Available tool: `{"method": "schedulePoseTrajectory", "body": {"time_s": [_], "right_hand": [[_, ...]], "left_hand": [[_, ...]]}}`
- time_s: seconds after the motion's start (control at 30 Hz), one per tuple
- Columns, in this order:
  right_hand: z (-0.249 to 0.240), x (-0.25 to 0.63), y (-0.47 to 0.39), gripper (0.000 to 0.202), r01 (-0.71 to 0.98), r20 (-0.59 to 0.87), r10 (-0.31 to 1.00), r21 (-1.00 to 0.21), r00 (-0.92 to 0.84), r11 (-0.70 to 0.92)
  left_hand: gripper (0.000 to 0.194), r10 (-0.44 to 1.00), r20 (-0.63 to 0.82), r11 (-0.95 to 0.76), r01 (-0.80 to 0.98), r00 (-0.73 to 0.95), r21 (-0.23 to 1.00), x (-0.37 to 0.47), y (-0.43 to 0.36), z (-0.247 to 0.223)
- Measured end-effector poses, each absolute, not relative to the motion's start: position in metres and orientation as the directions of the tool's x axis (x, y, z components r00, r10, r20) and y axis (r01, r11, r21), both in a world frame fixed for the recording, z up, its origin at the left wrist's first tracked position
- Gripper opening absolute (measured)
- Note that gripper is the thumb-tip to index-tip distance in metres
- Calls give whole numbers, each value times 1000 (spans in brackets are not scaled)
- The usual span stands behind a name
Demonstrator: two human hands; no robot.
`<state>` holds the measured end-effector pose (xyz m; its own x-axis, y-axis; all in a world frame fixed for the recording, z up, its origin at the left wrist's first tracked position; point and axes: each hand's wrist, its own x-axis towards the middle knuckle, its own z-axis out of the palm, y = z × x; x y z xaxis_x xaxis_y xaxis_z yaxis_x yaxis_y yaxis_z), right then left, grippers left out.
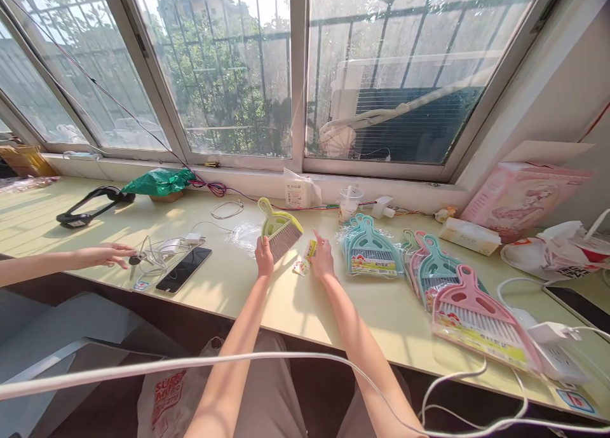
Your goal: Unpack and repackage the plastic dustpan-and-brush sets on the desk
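Note:
A lime-green dustpan and brush set (280, 229) is gripped by its lower left side in my left hand (264, 258), tilted above the table with its grey bristles toward the right. My right hand (323, 257) is closed on a small yellow and white printed label card (305, 260), just right of the brush set. Part of the card is hidden by the fingers. Crumpled clear plastic wrap (245, 236) lies behind my left hand. To the right of my right hand is a stack of wrapped teal dustpan and brush sets (372, 247).
More wrapped sets, with a pink one (481, 317) in front, lie at the right. Another person's hand (107, 255) touches keys (136, 260) at the left, near a phone (184, 270). A white cable (267, 356) crosses in front of my arms. A cup (350, 203) stands by the window.

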<state>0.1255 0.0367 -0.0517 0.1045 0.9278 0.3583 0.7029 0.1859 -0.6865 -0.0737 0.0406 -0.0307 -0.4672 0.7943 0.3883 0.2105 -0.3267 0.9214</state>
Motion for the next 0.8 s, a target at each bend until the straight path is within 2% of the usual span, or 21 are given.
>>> {"method": "schedulePoseTrajectory", "body": {"time_s": [0.07, 0.17, 0.27, 0.33, 0.4, 0.5, 0.57, 0.63, 0.7, 0.8], "right_hand": [[-47, 121, 32, 74, 744, 409, 902, -644, 141, 176], [-41, 110, 28, 50, 618, 473, 871, -726, 131, 301], [-40, 97, 26, 41, 363, 501, 856, -826, 124, 431], [-39, 93, 27, 39, 223, 449, 869, -887, 209, 405], [-36, 95, 28, 36, 128, 379, 881, -925, 283, 357], [-27, 106, 29, 36, 10, 315, 908, -946, 276, 325], [-19, 114, 27, 37, -62, 283, 930, -950, 236, 305], [-12, 121, 26, 38, -112, 259, 948, -953, 186, 282], [-5, 126, 24, 38, -146, 250, 959, -952, 133, 269], [14, 133, 20, 41, -147, 292, 953, -942, 85, 301]], "left_hand": [[51, 763, 482, -324, 390, -431, 862, -74, 34, -34], [55, 771, 584, -360, 584, -252, 727, -67, 24, -39], [47, 785, 619, -461, 648, -22, 607, -54, 15, -44], [42, 783, 614, -519, 653, 103, 552, -47, 12, -47], [42, 783, 605, -536, 652, 147, 536, -43, 11, -48], [49, 799, 592, -512, 641, 109, 573, -42, 13, -46], [55, 814, 581, -465, 613, 11, 639, -45, 17, -43], [59, 804, 554, -375, 539, -217, 754, -52, 22, -38], [60, 727, 466, -272, 412, -504, 870, -64, 28, -33], [55, 620, 334, -184, 282, -710, 942, -83, 40, -30]]}}
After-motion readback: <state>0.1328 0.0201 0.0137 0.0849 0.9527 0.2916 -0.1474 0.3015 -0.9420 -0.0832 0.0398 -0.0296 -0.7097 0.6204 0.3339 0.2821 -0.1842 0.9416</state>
